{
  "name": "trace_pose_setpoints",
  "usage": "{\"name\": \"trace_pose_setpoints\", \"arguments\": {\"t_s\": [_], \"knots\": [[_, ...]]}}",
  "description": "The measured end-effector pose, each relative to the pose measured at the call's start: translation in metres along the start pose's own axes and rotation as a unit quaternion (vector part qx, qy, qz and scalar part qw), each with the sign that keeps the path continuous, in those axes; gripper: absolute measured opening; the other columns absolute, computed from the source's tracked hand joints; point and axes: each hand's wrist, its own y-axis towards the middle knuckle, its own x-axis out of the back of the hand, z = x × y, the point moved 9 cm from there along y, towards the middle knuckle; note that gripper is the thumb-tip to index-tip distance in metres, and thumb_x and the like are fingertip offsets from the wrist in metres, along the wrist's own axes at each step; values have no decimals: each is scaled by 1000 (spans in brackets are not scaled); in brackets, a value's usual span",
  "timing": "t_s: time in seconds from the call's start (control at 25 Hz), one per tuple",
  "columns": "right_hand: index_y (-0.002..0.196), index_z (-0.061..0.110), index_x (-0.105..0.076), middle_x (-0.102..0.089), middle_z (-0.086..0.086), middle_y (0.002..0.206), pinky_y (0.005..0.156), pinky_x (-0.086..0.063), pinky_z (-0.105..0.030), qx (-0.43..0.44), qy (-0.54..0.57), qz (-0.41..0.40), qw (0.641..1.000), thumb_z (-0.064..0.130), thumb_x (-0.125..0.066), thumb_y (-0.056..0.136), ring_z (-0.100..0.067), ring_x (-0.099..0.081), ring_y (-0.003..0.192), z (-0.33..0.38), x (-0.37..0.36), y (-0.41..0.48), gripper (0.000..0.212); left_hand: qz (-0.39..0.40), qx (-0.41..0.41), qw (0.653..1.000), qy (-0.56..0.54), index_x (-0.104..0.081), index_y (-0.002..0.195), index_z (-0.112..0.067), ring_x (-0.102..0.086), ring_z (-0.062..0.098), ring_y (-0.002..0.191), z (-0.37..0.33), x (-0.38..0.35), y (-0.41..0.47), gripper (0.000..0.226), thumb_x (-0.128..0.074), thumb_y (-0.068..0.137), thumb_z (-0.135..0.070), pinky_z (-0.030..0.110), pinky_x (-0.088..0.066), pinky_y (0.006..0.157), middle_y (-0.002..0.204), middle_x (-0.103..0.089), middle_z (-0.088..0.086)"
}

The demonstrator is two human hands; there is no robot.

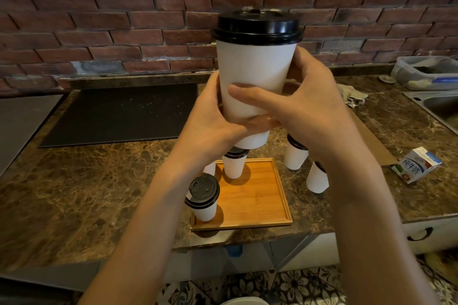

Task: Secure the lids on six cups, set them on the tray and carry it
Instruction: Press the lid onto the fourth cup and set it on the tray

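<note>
Above tray (260, 195), cup (255, 74) between hands (215, 119) (307, 106)

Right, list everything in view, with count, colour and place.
held cup: one, white, black lid, raised over the tray
tray cups: two, white, black lids, tray's left side
half-hidden cup: one, white, behind left forearm
counter cups: two, white, black lids, right of tray
tray: one, wooden, counter front
mat: one, black, counter left
milk carton: one, white-blue, counter right
sink: one, steel, far right
left hand, right hand: grip the held cup
</note>
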Motion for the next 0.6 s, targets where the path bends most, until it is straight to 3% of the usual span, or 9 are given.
{"name": "trace_pose_setpoints", "arguments": {"t_s": [0.16,0.28,0.44,0.6], "knots": [[128,22,-54,-65,14,112,79,-55,-17,9,31,24,999,34,-85,68,4,-62,101,1,3,0,68,34,12,999,-8,-44,117,-46,-58,-7,104,-3,1,0,73,-86,58,-36,8,-50,73,115,-59,-20],[127,22,-56,-67,12,113,81,-55,-18,14,51,44,998,36,-84,66,2,-62,104,0,4,1,68,71,27,997,-23,-47,121,-39,-60,3,108,0,-2,1,71,-86,63,-28,16,-52,80,116,-63,-15],[128,24,-56,-67,13,114,82,-56,-22,10,60,76,995,34,-84,69,-1,-62,108,-5,1,0,67,121,40,991,-52,-50,115,-36,-63,0,100,3,-8,-2,57,-79,69,-17,12,-51,73,103,-67,-22],[127,22,-56,-68,11,113,83,-55,-24,10,81,104,991,36,-84,64,-5,-63,110,-6,-2,-2,70,146,54,986,-62,-52,116,-32,-63,2,99,4,-12,-5,58,-78,64,-24,13,-51,74,101,-67,-20]]}}
